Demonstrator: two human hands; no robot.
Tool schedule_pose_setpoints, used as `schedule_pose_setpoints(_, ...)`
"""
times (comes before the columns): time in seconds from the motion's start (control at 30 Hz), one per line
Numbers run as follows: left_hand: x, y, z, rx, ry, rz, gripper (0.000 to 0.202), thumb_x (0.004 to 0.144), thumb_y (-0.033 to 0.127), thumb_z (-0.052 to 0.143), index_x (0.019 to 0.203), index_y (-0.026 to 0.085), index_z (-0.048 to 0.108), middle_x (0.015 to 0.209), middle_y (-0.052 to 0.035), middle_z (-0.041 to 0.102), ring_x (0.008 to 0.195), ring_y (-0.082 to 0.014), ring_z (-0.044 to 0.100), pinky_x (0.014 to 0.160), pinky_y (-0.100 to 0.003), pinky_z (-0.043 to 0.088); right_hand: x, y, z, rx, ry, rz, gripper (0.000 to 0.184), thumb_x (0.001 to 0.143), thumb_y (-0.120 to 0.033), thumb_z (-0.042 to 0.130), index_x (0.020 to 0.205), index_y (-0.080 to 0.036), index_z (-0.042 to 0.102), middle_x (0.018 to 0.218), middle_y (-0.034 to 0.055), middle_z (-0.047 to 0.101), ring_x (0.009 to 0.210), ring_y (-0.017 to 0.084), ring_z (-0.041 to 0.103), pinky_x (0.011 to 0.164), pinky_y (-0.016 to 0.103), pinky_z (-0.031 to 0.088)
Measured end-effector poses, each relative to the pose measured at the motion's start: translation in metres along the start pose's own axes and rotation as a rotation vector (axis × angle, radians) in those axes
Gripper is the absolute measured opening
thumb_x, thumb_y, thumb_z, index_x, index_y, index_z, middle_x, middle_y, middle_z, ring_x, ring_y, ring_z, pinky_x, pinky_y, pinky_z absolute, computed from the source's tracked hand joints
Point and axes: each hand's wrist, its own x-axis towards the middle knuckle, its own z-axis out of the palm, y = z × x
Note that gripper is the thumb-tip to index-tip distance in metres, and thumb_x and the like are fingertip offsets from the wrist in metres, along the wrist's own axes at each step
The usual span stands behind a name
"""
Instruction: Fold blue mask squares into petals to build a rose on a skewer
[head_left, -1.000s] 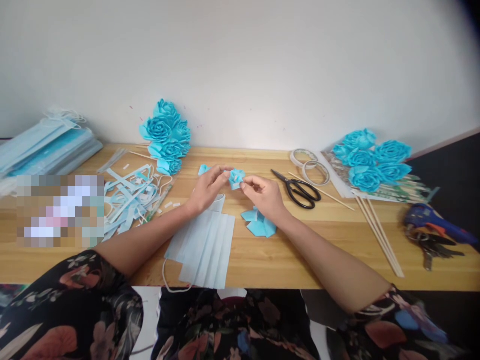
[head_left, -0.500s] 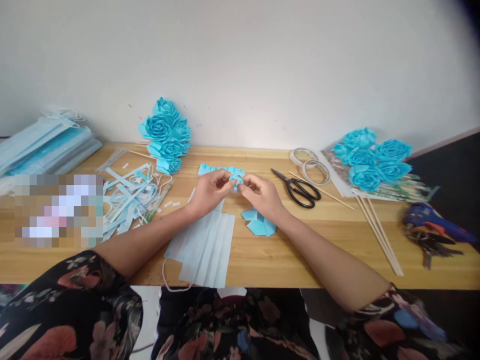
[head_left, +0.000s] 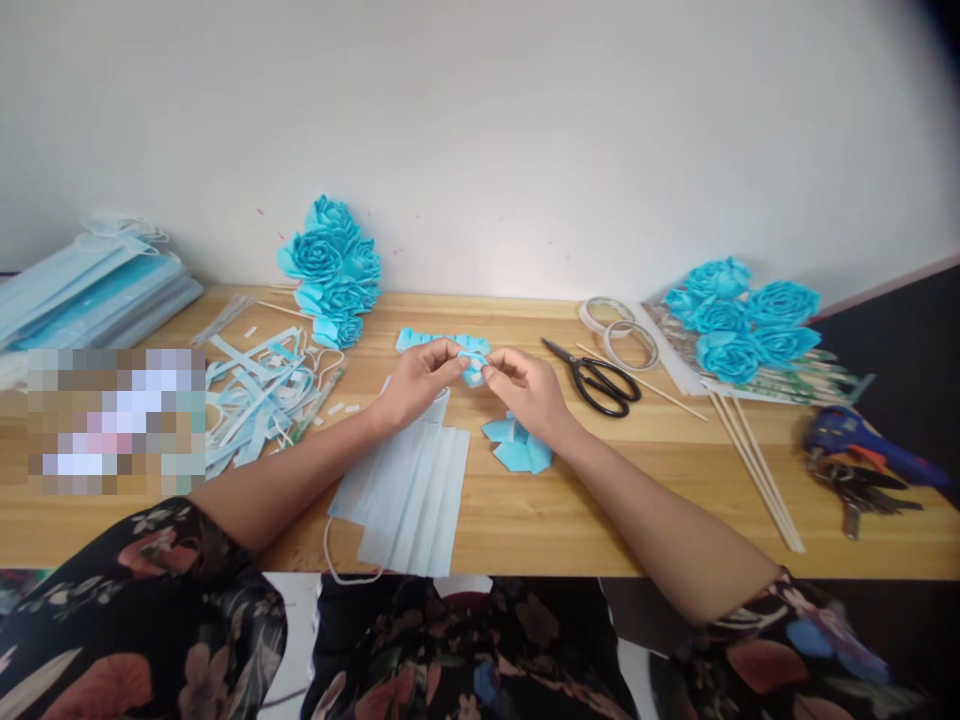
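Observation:
Between my two hands is a small blue petal-like piece (head_left: 473, 368), pinched at its edges. My left hand (head_left: 424, 378) grips its left side with thumb and forefinger; my right hand (head_left: 527, 392) grips the right side the same way. Just behind them lies a row of folded blue petals (head_left: 442, 340). More blue petals (head_left: 519, 446) rest on the table under my right wrist. Pale blue pleated face masks (head_left: 416, 500) lie below my left hand, one ear loop hanging at the table's edge.
Black-handled scissors (head_left: 600, 384) and tape rolls (head_left: 631, 343) lie to the right. Blue flowers (head_left: 330, 265) stand at back left, others (head_left: 739, 320) at right by wooden sticks (head_left: 757, 470). A blue glue gun (head_left: 862, 440) and scraps (head_left: 262, 390) flank the sides.
My right fingers have shifted slightly, and my hands are a little further apart, so more of the small blue piece shows. The things on the table look unmoved.

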Motion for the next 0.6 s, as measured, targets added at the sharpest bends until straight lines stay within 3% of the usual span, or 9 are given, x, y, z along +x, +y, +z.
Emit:
schedule_pose_setpoints(0.17, 0.002, -0.001, -0.001, 0.037, 0.013, 0.018, 0.037, 0.079, 0.053, 0.067, 0.076, 0.017, 0.058, 0.063, 0.0024, 0.052, 0.058, -0.0095, 0.041, 0.055, -0.024, 0.034, 0.001, 0.0, -0.003, -0.018, 0.078, -0.001, 0.014, 0.086, -0.034, 0.057, 0.084, -0.021, 0.064, 0.081, 0.0009, 0.071, 0.073, 0.016, 0.063, 0.067, 0.028, 0.048)
schedule_pose_setpoints(0.27, 0.002, -0.002, -0.001, 0.058, 0.046, 0.039, 0.038, 0.08, 0.055, 0.064, 0.077, 0.017, 0.058, 0.063, 0.0033, 0.049, 0.057, -0.0096, 0.04, 0.055, -0.024, 0.034, -0.002, -0.008, -0.007, -0.203, 0.232, -0.176, 0.012, 0.089, -0.029, 0.054, 0.091, -0.022, 0.063, 0.095, 0.0046, 0.072, 0.089, 0.02, 0.064, 0.081, 0.034, 0.047)
schedule_pose_setpoints(0.33, 0.001, -0.002, 0.0, 0.089, 0.066, 0.059, 0.036, 0.081, 0.053, 0.063, 0.077, 0.017, 0.058, 0.063, 0.0034, 0.048, 0.057, -0.0096, 0.04, 0.055, -0.024, 0.034, -0.006, -0.015, -0.008, -0.37, 0.27, -0.307, 0.012, 0.09, -0.026, 0.052, 0.085, -0.022, 0.062, 0.086, 0.005, 0.071, 0.085, 0.021, 0.062, 0.082, 0.036, 0.044)
schedule_pose_setpoints(0.43, -0.001, -0.003, 0.002, 0.132, 0.065, 0.09, 0.033, 0.083, 0.049, 0.062, 0.077, 0.017, 0.058, 0.063, 0.0033, 0.046, 0.058, -0.0098, 0.04, 0.055, -0.024, 0.033, -0.009, -0.019, -0.006, -0.538, 0.164, -0.407, 0.018, 0.09, -0.025, 0.051, 0.074, -0.022, 0.058, 0.069, 0.0022, 0.065, 0.072, 0.019, 0.058, 0.076, 0.036, 0.038)
schedule_pose_setpoints(0.6, -0.005, -0.003, 0.005, 0.177, 0.037, 0.138, 0.033, 0.084, 0.05, 0.062, 0.08, 0.017, 0.059, 0.064, 0.0022, 0.048, 0.06, -0.0108, 0.042, 0.057, -0.024, 0.035, -0.007, -0.013, -0.003, -0.596, 0.079, -0.332, 0.023, 0.091, -0.025, 0.051, 0.068, -0.022, 0.054, 0.065, 0.0003, 0.062, 0.067, 0.017, 0.053, 0.073, 0.034, 0.034)
